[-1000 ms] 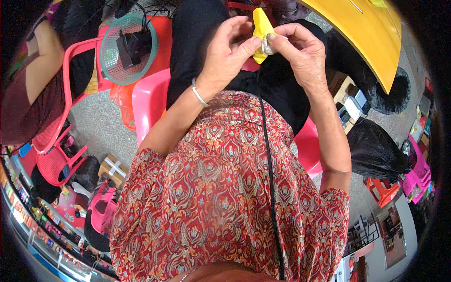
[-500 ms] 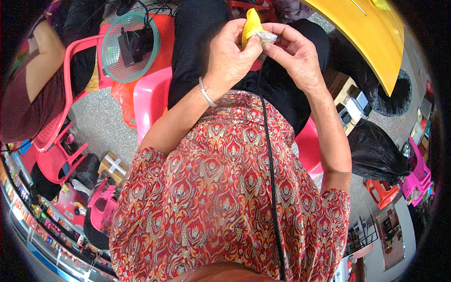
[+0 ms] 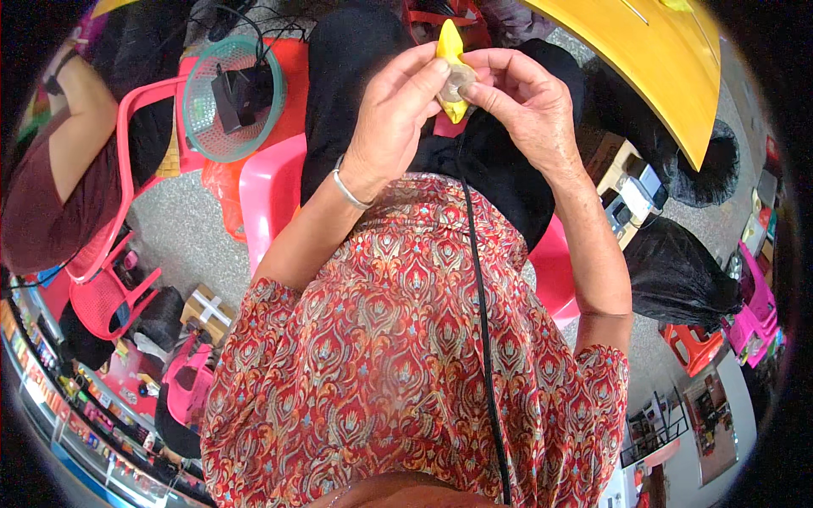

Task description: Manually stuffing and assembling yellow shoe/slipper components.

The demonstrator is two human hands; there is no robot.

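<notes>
A small yellow pointed plastic piece [image 3: 450,52] with a round greyish disc [image 3: 460,80] against it is held at the upper centre of the frame. It is pinched by the left hand [image 3: 396,114], fingers closed on it from the left, and by the right hand [image 3: 523,106], fingers closed on it from the right. A round green mesh basket [image 3: 227,100] sits at the upper left on a pink plastic chair [image 3: 269,196].
</notes>
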